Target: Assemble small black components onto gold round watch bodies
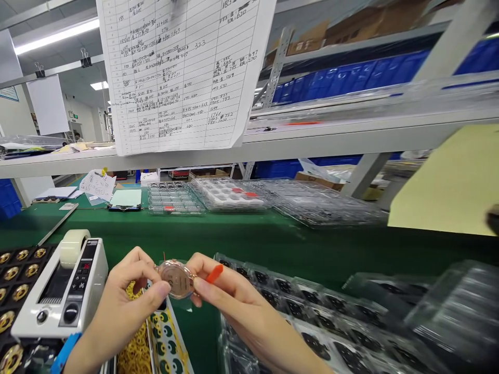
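While both of my hands meet low over the green bench top (253,244), they share one small part, a round copper-coloured disc (179,279). My left hand (128,296) is closed on the disc's left edge, thumb pressed to its face and fingers curled behind. My right hand (234,306) is closed on the opposite edge, forefinger and thumb pinching the rim. The disc stands nearly upright, its flat face toward me, held clear of the bench and between the two hands. A short red piece (214,274) projects from the right fingers just beside the disc; it may be a tab or a tool handle, and the view is too small to settle which.

Left of my left hand sits a white tape dispenser (58,291) with its tape roll (74,246) on top. Beyond it, at the frame's edge, a black tray (8,304) carries gold rings in rows. Below my hands lies a strip of yellow and green labels (167,337). Under and to the right of my right forearm, clear blister trays (312,322) hold dark round parts, one per pocket. Farther back on the bench lie more clear trays (234,195). A handwritten tally sheet (183,72) hangs from the shelf above, and a pale yellow sheet (452,187) stands at the right.
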Tool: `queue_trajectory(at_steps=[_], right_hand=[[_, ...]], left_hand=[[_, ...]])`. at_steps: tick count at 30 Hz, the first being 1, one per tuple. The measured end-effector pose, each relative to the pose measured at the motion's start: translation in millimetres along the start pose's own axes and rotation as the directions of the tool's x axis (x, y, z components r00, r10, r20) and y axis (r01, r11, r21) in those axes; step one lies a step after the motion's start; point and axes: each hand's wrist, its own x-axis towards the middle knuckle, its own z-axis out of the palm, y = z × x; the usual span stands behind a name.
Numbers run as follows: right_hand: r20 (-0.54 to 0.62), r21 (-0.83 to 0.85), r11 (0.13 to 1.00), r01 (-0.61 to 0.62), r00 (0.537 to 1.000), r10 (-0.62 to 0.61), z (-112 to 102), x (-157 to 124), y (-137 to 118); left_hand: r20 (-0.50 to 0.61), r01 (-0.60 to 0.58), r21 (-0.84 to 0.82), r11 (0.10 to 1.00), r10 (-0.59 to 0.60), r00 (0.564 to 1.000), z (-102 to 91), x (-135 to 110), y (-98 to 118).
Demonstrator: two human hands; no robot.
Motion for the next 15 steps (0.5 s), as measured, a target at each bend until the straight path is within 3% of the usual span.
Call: queue_trajectory(at_steps=[9,12,15], right_hand=[[-0.017,-0.039,0.999,0.006,1.0,-0.007,0,1,3],[-0.034,-0.065,0.998,0.023,0.999,-0.026,2,1,2],[-0.064,-0.099,0.995,0.014,0.998,-0.021,6,1,-1]], left_hand=[[-0.079,-0.046,0.164,0.985,0.06,0.995,4.9,2,-1],[-0.165,-0.132,0.316,0.94,0.192,0.968,10.3,3,-3],[-0.216,-0.219,0.474,0.853,0.353,0.91,13.5,3,-4]])
